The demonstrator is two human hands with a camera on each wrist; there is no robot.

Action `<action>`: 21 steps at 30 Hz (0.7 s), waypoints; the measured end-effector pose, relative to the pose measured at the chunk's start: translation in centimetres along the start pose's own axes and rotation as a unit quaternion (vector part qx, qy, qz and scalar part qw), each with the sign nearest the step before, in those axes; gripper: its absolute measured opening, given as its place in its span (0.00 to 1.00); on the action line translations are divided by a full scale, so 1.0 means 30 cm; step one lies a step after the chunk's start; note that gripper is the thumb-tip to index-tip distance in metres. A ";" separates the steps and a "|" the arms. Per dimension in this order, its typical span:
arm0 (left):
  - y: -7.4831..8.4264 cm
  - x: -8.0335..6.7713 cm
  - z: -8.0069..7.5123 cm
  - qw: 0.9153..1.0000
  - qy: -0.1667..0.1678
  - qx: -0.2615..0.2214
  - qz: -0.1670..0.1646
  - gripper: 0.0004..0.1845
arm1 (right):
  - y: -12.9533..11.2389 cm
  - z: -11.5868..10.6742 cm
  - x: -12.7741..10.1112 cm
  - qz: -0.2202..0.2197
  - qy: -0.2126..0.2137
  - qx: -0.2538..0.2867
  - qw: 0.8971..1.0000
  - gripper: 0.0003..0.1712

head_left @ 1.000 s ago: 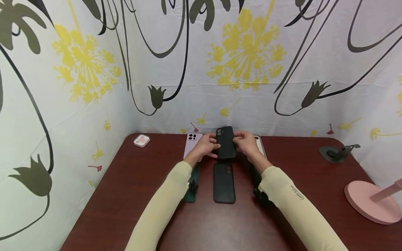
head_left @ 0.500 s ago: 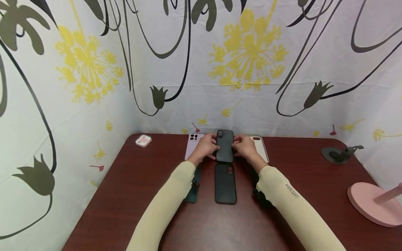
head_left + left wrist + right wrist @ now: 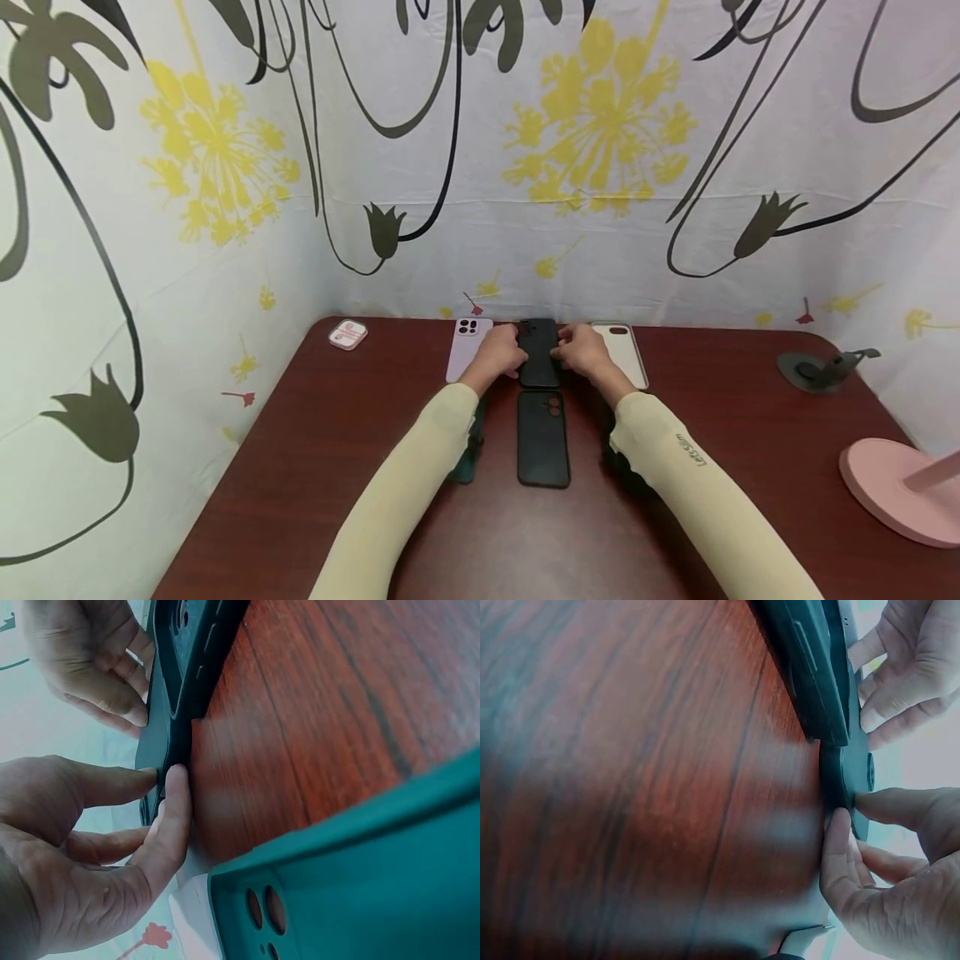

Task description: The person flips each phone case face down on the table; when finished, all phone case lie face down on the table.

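A black phone case (image 3: 539, 354) lies nearly flat at the table's back edge, between both hands. My left hand (image 3: 498, 351) pinches its left edge; in the left wrist view the thumb is on top and a finger lies along the side. From the opposite side my right hand (image 3: 583, 351) pinches the right edge the same way, as the right wrist view shows. A second black case (image 3: 543, 437) with camera holes lies directly in front. Left of the hands is a lilac case (image 3: 467, 343), and on the right a cream case (image 3: 627, 353).
A teal case (image 3: 360, 877) lies under my left forearm, and a dark object is mostly hidden beneath the right one. A small white square box (image 3: 348, 334) sits at back left. On the right are a dark stand (image 3: 813, 372) and a pink round base (image 3: 896, 487).
The black case has come down from a raised, tilted pose to nearly flat at the back row. Both hands have lowered with it, keeping their grip on its sides.
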State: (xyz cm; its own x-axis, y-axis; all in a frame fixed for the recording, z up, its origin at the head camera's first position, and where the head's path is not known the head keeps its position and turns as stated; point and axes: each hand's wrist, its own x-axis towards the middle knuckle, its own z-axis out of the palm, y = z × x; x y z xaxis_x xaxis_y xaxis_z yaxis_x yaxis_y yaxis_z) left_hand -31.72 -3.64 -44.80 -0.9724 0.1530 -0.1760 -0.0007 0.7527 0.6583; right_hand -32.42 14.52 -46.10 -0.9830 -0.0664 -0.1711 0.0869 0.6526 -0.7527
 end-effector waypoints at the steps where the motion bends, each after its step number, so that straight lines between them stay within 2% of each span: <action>1: 0.000 -0.001 0.001 1.000 0.001 0.005 0.002 0.22 | 0.000 0.000 0.001 -0.001 -0.001 -0.003 1.000 0.31; 5: -0.002 0.002 0.009 1.000 0.006 0.025 0.010 0.11 | 0.005 0.000 0.003 -0.001 -0.011 0.005 1.000 0.32; 8: -0.002 0.011 0.016 0.999 0.006 0.044 0.018 0.17 | 0.011 -0.008 -0.005 0.003 -0.024 0.022 0.999 0.33; 9: -0.024 0.047 0.035 0.998 0.014 0.052 0.024 0.21 | 0.012 -0.013 -0.008 0.005 -0.028 0.028 0.999 0.33; 13: -0.015 0.049 0.041 0.996 0.036 0.079 0.034 0.29 | 0.013 -0.046 -0.023 0.000 -0.043 0.043 0.998 0.31; 15: -0.005 0.038 0.043 0.994 0.055 0.087 0.043 0.28 | 0.017 -0.071 -0.033 -0.008 -0.050 0.053 0.997 0.29; 16: 0.024 0.002 0.026 0.994 0.058 0.087 0.045 0.28 | 0.022 -0.088 -0.038 -0.014 -0.051 0.055 0.997 0.29; 21: 0.056 -0.002 0.037 0.992 0.081 0.056 0.080 0.29 | 0.069 -0.176 -0.064 -0.035 -0.044 0.053 0.997 0.29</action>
State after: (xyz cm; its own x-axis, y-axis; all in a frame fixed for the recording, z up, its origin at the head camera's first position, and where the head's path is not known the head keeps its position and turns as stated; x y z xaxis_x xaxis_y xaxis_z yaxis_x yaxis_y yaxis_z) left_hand -31.41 -1.68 -44.52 -0.9828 0.1781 0.0492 0.1732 0.7951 0.5812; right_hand -31.19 19.99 -43.97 -0.9698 -0.1780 -0.1667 0.0391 0.5613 -0.8267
